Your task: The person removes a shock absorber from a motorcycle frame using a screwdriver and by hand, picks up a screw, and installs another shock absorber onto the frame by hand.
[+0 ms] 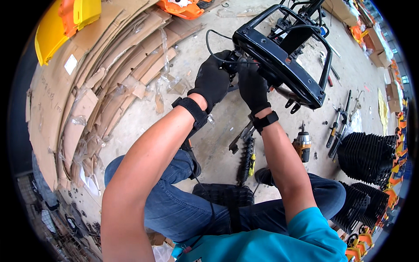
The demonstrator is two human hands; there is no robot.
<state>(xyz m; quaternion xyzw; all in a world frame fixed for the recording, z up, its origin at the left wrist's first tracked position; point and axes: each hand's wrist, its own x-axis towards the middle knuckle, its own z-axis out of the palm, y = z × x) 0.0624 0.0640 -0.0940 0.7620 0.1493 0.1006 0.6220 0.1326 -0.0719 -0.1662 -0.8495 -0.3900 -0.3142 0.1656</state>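
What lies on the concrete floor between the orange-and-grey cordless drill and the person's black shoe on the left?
In the head view, between the cordless drill and black shoe lies a black coil spring shock absorber with a small yellow tool beside it.

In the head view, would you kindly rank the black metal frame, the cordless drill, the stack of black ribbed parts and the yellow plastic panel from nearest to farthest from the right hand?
1. Black metal frame: touched by the right hand.
2. Cordless drill: on the floor, below and right.
3. Stack of black ribbed parts: far right.
4. Yellow plastic panel: top left corner, beyond the cardboard.
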